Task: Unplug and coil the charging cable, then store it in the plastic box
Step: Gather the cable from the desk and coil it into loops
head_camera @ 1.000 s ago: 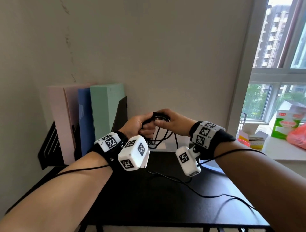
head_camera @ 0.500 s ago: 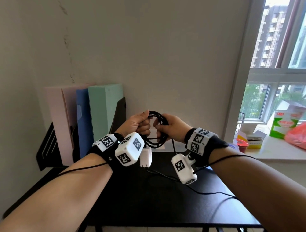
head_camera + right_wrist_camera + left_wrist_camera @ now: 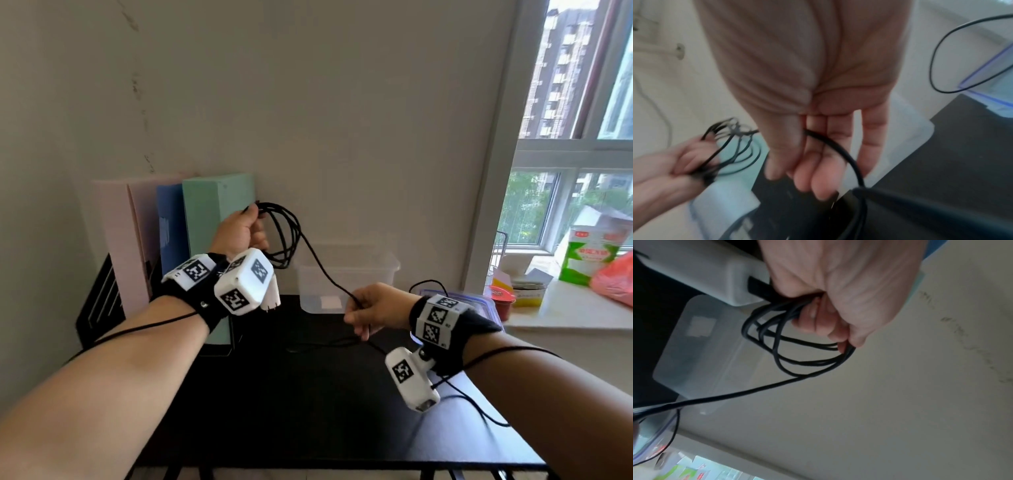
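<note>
My left hand (image 3: 239, 233) is raised in front of the green file and grips several loops of the black charging cable (image 3: 286, 236). The white charger block (image 3: 270, 296) hangs below that hand; in the left wrist view the block (image 3: 715, 272) sits beside the gripped coil (image 3: 797, 344). One strand (image 3: 322, 270) runs down and right to my right hand (image 3: 373, 306), which pinches it between thumb and fingers (image 3: 824, 142) low over the table. The rest of the cable trails on the black table (image 3: 308, 394). The translucent plastic box (image 3: 370, 284) stands open at the back, between my hands.
Pink, blue and green files (image 3: 212, 219) stand upright at the back left in a black holder. The box lid with a blue rim (image 3: 479, 298) lies behind my right wrist. A red cup (image 3: 501, 303) and a green-white carton (image 3: 589, 257) sit on the windowsill at right.
My hands were together at the coil; now the right hand has slid down and right along the cable while the left has lifted the coil up and left, stretching a strand between them.
</note>
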The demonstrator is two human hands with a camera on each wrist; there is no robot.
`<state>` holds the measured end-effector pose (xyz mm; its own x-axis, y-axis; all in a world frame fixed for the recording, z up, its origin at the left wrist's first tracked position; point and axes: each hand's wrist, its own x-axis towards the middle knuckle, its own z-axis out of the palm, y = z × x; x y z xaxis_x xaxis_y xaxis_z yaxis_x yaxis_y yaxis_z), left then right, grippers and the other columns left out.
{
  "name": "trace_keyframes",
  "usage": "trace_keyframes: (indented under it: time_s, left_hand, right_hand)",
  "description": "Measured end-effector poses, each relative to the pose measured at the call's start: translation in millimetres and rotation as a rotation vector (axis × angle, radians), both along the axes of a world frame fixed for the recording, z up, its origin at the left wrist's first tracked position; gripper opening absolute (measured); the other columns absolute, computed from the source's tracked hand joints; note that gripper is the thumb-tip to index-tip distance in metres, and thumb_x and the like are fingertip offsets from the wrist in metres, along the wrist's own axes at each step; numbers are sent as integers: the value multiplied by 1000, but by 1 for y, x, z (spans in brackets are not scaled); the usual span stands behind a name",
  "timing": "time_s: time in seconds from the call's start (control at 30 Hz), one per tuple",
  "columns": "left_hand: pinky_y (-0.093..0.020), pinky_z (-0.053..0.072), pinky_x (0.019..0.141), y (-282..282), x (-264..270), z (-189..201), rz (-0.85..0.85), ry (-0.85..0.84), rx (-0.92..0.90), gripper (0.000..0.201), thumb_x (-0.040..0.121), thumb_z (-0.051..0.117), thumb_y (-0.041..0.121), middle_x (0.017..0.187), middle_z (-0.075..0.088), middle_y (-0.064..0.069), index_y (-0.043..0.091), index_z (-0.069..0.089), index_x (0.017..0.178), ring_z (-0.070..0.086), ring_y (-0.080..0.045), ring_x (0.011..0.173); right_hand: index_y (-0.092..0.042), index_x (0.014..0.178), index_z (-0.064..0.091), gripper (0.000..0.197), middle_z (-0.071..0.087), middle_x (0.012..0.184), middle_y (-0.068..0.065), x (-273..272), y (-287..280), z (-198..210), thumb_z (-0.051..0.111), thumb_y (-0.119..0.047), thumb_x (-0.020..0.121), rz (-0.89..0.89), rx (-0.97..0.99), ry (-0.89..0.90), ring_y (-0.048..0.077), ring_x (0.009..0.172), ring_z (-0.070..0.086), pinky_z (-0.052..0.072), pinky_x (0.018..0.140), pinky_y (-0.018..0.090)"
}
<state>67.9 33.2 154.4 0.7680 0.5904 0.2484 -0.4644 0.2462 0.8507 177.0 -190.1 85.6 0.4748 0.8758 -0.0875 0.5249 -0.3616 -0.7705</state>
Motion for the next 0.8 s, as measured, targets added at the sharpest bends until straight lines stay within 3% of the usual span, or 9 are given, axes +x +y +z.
trace_keyframes:
  time_s: [0.2, 0.37, 0.47, 0.53, 0.6, 0.67, 0.8]
  left_hand:
    - [-11, 24, 33, 21, -3, -7, 115, 7, -28, 29, 99, 39, 23, 33, 34, 12, 15, 46, 72, 25, -1, 26]
    - [-11, 23, 32, 25, -5, -9, 123, 37, -15, 29, 100, 36, 24, 31, 32, 11, 15, 47, 74, 24, -2, 25]
    - [-11, 26, 32, 25, -4, -16, 93, 143, 27, 25, 98, 41, 25, 32, 34, 10, 14, 48, 77, 26, -2, 24]
    - [-13, 29, 32, 24, -4, -25, 59, 235, 95, 24, 93, 53, 24, 33, 36, 10, 15, 47, 71, 29, -4, 25]
    - [-12, 28, 33, 21, -3, -32, 14, 294, 145, 27, 87, 61, 16, 34, 36, 9, 16, 46, 65, 30, -5, 25]
    - [-11, 26, 33, 14, -1, -36, 13, 311, 141, 31, 88, 58, 11, 33, 34, 8, 16, 44, 61, 29, -6, 24]
    - [-11, 21, 35, -4, 5, -36, 31, 360, 169, 42, 92, 48, 12, 32, 29, 8, 18, 30, 54, 22, -6, 25]
  right_hand:
    - [-16, 84, 65, 20, 52, 61, -2, 29, -18, 1, 49, -10, 95, -224, 249, 41, 8, 54, 50, 41, 56, 14]
    - [-19, 70, 59, 24, 54, 66, 1, 38, -18, -1, 52, -18, 93, -354, 109, -341, 17, 62, 50, 43, 66, 25]
    - [-19, 74, 64, 18, 54, 62, 0, 44, -19, 4, 56, -21, 89, -580, 279, -379, 21, 62, 49, 40, 68, 27]
    - [-20, 82, 70, 15, 62, 71, 2, 44, -18, 9, 57, -23, 88, -655, 312, -412, 22, 69, 55, 43, 71, 26]
    - [-18, 93, 72, 20, 69, 92, 7, 39, -15, 14, 54, -25, 89, -632, 189, -592, 27, 87, 61, 48, 79, 30]
    - [-18, 101, 69, 25, 67, 105, 7, 28, -9, 18, 48, -27, 91, -516, 1, -814, 31, 96, 61, 50, 81, 34]
    - [-19, 98, 69, 30, 66, 106, 5, 4, 7, 21, 42, -28, 89, -284, -201, -1092, 31, 94, 63, 50, 75, 34]
